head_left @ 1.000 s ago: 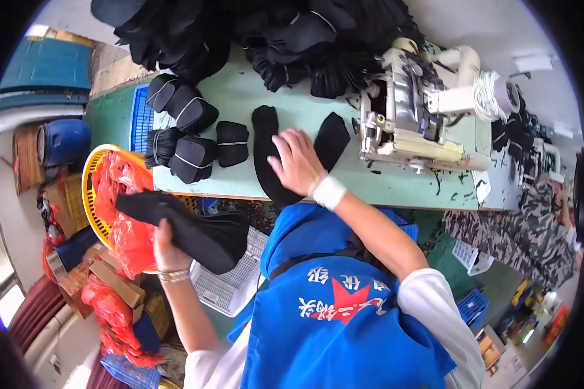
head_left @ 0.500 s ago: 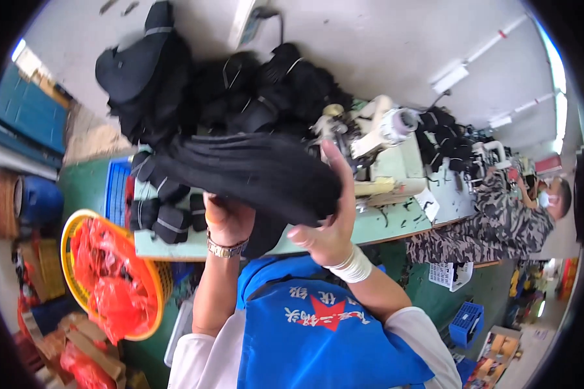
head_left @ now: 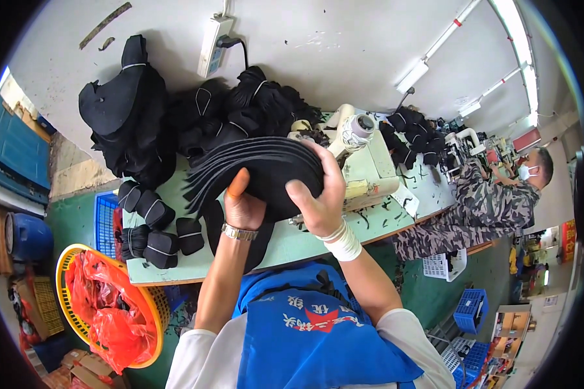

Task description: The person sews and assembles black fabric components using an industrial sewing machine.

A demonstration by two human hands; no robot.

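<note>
A fanned stack of black fabric pieces is held up over the front part of the pale green table. My left hand, with a metal watch at its wrist, grips the lower left of the stack, thumb up across the front. Around the right end curls my right hand, thumb in front and fingers behind; white bands circle that wrist. The layers spread apart at the left end. More black fabric hangs over the table edge behind my left wrist. Small tied black bundles lie left of the hands.
Large black fabric piles stand against the wall. Right of my hands is a sewing machine with a thread cone. A yellow basket with red plastic bags stands at left. A co-worker sits at the right.
The stack has turned and its layers have fanned out into a curved shape. My right hand has come down and round its right end. The head view has shifted.
</note>
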